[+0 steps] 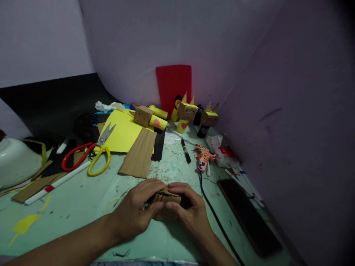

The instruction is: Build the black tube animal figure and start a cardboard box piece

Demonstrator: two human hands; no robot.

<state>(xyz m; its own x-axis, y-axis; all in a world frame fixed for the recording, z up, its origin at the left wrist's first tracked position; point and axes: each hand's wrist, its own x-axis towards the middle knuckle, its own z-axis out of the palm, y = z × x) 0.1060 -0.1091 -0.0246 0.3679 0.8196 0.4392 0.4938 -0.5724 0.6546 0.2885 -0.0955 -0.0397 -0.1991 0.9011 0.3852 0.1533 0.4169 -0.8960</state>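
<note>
Both hands are bunched up together near the front edge of the worktop (83, 207), and they've got a small folded piece of corrugated cardboard (166, 199) squeezed between them. The left hand (135, 214) curls over it from one side with the thumb tucked underneath, and the right hand (188, 210) closes in from the other with fingers laid across the top, so it looks like the person is pinching the folds tight to hold the shape, probably while it sets or gets creased. Everything else is shoved back out of the way: the red and yellow scissors (88, 155) lie toward the left side with blades pointing at the yellow paper (122, 133), and a flat brown cardboard strip (140, 153) sits just behind the hands. A black marker (185, 150) and a patterned glue gun (203, 157) lie right of the middle, with the gun's cord trailing past the right wrist to the front edge. The finished little box-head figures (191, 112) are lined up in the back corner in front of a red sheet (173, 83), safely clear of the mess. A dark phone (248, 218) lies along the right edge.
</note>
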